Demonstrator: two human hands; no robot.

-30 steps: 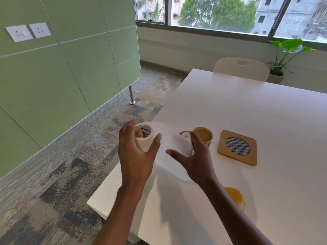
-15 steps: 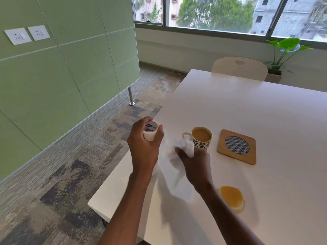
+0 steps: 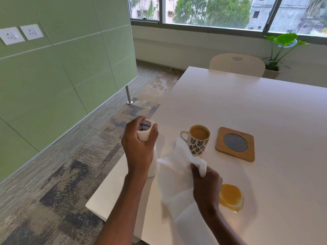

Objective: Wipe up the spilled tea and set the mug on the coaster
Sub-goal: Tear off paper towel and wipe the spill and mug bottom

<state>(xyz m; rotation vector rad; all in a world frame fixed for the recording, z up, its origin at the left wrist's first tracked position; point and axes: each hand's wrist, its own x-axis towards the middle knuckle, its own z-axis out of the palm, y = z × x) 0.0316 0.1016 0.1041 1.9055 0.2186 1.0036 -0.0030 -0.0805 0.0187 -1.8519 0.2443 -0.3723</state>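
While the spilled tea (image 3: 231, 196) pools just right of the right hand (image 3: 206, 182), whose fingers (image 3: 194, 167) clutch a paper towel (image 3: 177, 175), the left hand (image 3: 139, 147) grips the roll (image 3: 145, 131) (counter (image 3: 247, 106) edge). Mug (image 3: 199, 139) stands beside the coaster (image 3: 235, 144); open counter lies beyond.

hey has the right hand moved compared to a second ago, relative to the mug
Yes. The right hand, gripping the paper towel sheet, has pulled back from beside the mug toward the person, ending near the spilled tea.
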